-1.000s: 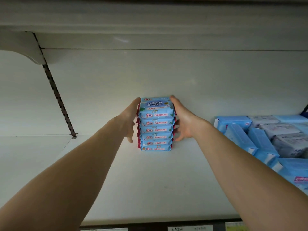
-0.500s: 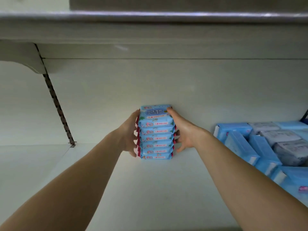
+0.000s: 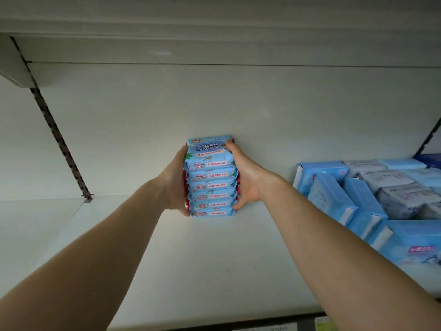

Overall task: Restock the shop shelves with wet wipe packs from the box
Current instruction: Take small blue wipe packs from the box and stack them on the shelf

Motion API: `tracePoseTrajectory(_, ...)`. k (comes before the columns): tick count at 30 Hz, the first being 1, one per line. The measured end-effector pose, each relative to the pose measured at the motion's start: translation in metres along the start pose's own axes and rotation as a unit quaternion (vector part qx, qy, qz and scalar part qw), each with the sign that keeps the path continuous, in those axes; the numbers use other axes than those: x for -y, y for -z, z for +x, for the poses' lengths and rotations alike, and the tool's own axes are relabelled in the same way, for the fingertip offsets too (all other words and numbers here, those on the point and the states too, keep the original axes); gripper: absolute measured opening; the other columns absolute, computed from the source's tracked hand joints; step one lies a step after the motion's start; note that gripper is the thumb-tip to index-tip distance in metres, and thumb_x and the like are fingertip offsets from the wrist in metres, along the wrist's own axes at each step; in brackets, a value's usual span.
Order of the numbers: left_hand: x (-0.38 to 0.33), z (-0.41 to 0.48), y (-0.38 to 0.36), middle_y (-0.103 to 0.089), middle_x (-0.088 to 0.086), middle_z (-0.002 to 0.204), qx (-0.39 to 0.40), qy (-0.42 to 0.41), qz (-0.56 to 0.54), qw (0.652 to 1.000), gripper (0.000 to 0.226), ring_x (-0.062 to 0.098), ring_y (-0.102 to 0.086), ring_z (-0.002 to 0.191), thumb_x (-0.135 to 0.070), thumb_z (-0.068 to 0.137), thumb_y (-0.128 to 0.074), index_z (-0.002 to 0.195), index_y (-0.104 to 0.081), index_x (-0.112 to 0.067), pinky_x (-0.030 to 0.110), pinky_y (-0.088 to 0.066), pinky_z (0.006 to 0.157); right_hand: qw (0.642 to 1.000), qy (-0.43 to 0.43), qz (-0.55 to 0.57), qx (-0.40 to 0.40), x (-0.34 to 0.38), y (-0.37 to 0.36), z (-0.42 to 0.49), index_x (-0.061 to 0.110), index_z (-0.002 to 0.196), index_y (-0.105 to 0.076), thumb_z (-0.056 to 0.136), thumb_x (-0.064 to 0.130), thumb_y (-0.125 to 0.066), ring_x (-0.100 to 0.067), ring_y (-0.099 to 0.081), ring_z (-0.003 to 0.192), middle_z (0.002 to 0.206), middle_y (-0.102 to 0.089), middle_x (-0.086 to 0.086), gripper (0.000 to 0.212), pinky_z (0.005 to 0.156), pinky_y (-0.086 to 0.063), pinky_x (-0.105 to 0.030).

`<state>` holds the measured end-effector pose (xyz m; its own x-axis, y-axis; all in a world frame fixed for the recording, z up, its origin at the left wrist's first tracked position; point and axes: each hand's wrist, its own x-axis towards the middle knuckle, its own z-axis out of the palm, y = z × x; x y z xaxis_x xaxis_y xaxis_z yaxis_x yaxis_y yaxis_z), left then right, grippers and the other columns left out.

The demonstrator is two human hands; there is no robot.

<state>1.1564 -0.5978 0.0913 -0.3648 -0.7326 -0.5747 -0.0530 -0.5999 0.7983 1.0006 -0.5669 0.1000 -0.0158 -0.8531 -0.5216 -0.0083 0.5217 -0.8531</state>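
A stack of several blue wet wipe packs [image 3: 211, 177] with red side seams stands on the white shelf [image 3: 214, 271], close to the back panel. My left hand [image 3: 175, 185] presses flat against the stack's left side. On the right side my right hand [image 3: 245, 175] does the same, with its thumb over the top pack's edge. Both hands clamp the stack between them. The box is not in view.
Blue and grey-white packs [image 3: 372, 194] fill the shelf's right part, some leaning. A slotted upright [image 3: 57, 137] runs down the back panel at the left. Another shelf [image 3: 214, 20] hangs overhead. Price labels [image 3: 279, 327] line the front edge.
My hands have closed in tighter on the stack's sides, and the left hand now lies flat against it. The stack stays against the back panel; the camera has shifted slightly.
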Motion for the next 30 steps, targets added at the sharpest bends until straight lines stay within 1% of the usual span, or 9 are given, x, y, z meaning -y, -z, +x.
tracePoseTrajectory(3,0.000,0.003,0.002,-0.073,0.013,0.101,-0.007,-0.004,0.009,1.000,0.077,0.034,-0.061,0.097,-0.080,0.082,-0.030,0.092,-0.072,-0.016,0.051,-0.042,0.080,1.000,0.002,-0.013,-0.014,0.001,0.000,-0.002,0.019,0.099,-0.073,0.077,0.084,-0.034,-0.030,-0.066,0.098,0.099,-0.074,-0.010,0.078,0.096,-0.043,-0.050)
tracePoseTrajectory(5,0.000,0.004,0.006,-0.055,0.013,0.134,-0.033,-0.011,0.016,0.999,0.079,0.039,-0.048,0.124,-0.079,0.082,-0.032,0.121,-0.059,-0.017,0.063,-0.028,0.103,0.998,0.027,-0.046,-0.034,0.002,0.001,-0.010,0.020,0.102,-0.069,0.081,0.079,-0.036,-0.023,-0.064,0.090,0.098,-0.071,-0.006,0.071,0.090,-0.044,-0.043)
tracePoseTrajectory(8,-0.001,-0.002,0.011,-0.031,0.014,0.153,-0.086,-0.023,0.018,0.996,0.082,0.039,-0.025,0.142,-0.074,0.086,-0.034,0.146,-0.033,-0.018,0.064,-0.013,0.110,0.986,0.102,-0.079,-0.105,0.005,0.000,-0.025,0.018,0.106,-0.059,0.093,0.058,-0.042,-0.011,-0.051,0.074,0.094,-0.062,0.004,0.045,0.080,-0.034,-0.028)
tracePoseTrajectory(10,-0.001,-0.009,0.015,-0.026,0.016,0.155,-0.120,-0.034,0.017,0.992,0.080,0.038,-0.022,0.143,-0.068,0.089,-0.038,0.149,-0.029,-0.016,0.062,-0.018,0.110,0.962,0.176,-0.127,-0.167,0.008,-0.006,-0.027,0.014,0.118,-0.057,0.089,0.052,-0.050,-0.015,-0.056,0.089,0.112,-0.064,0.000,0.049,0.078,-0.042,-0.025)
tracePoseTrajectory(12,0.000,-0.019,0.020,-0.026,0.017,0.155,-0.149,-0.048,0.014,0.988,0.076,0.037,-0.022,0.143,-0.060,0.092,-0.044,0.150,-0.027,-0.015,0.060,-0.021,0.110,0.916,0.237,-0.226,-0.230,0.012,-0.016,-0.030,0.018,0.112,-0.061,0.077,0.051,-0.051,-0.023,-0.061,0.102,0.114,-0.064,-0.003,0.049,0.087,-0.050,-0.034)
tracePoseTrajectory(14,0.001,-0.032,0.027,-0.026,0.018,0.154,-0.163,-0.061,0.005,0.985,0.072,0.036,-0.023,0.142,-0.053,0.093,-0.048,0.151,-0.025,-0.016,0.057,-0.023,0.110,0.876,0.272,-0.306,-0.253,0.019,-0.030,-0.044,0.019,0.122,-0.058,0.081,0.042,-0.052,-0.028,-0.053,0.118,0.126,-0.057,-0.007,0.047,0.099,-0.044,-0.040)
tracePoseTrajectory(18,0.003,-0.069,0.040,-0.032,0.017,0.149,-0.203,-0.095,-0.012,0.974,0.067,0.034,-0.030,0.138,-0.044,0.092,-0.055,0.148,-0.030,-0.016,0.056,-0.028,0.107,0.855,0.348,-0.343,-0.176,0.024,-0.065,-0.065,0.014,0.132,-0.055,0.090,0.024,-0.054,-0.024,-0.048,0.126,0.138,-0.052,-0.006,0.043,0.105,-0.039,-0.031)
tracePoseTrajectory(24,0.028,-0.136,0.054,-0.042,0.013,0.123,-0.326,-0.125,-0.052,0.936,0.055,0.030,-0.043,0.118,-0.039,0.091,-0.059,0.137,-0.041,-0.015,0.053,-0.036,0.095,0.853,0.369,-0.369,-0.016,0.004,-0.110,-0.082,0.015,0.139,-0.049,0.092,0.026,-0.054,-0.018,-0.043,0.130,0.145,-0.043,-0.003,0.048,0.096,-0.034,-0.021)
tracePoseTrajectory(30,0.087,-0.207,0.064,-0.040,0.013,0.126,-0.427,-0.116,-0.112,0.890,0.056,0.029,-0.042,0.119,-0.041,0.093,-0.054,0.140,-0.037,-0.016,0.050,-0.033,0.101,0.839,0.369,-0.379,0.127,-0.030,-0.160,-0.117,0.013,0.138,-0.047,0.092,0.027,-0.054,-0.019,-0.051,0.113,0.140,-0.048,-0.004,0.049,0.088,-0.040,-0.025)
